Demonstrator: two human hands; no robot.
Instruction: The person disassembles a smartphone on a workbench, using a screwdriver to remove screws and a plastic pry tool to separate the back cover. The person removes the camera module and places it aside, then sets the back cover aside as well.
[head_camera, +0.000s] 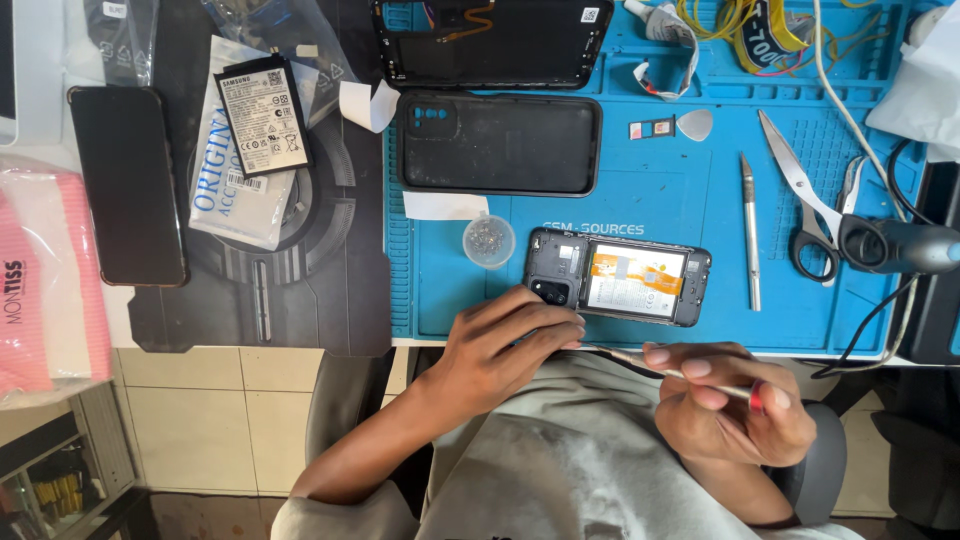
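at the far left a dark phone (128, 185) lay face down on the surface, with a spare battery (264, 116) on a white packet just right of it. further right, on the blue mat (450, 300), a black back cover (500, 143) sat far of a small round cup of screws (489, 241). the opened phone (618, 276) lay near the mat's near edge, its long axis running left to right, camera end to the left. the left hand (505, 345) rested its curled fingers (560, 325) on that camera end, pinning it down. the right hand (735, 405) sat just near and right of the phone, fingers closed around a thin screwdriver (680, 375) whose tip pointed left toward the phone's near edge. so the phone lay just far of both hands, the left touching it. a metal pick (750, 230) and scissors (805, 195) lay to the right.
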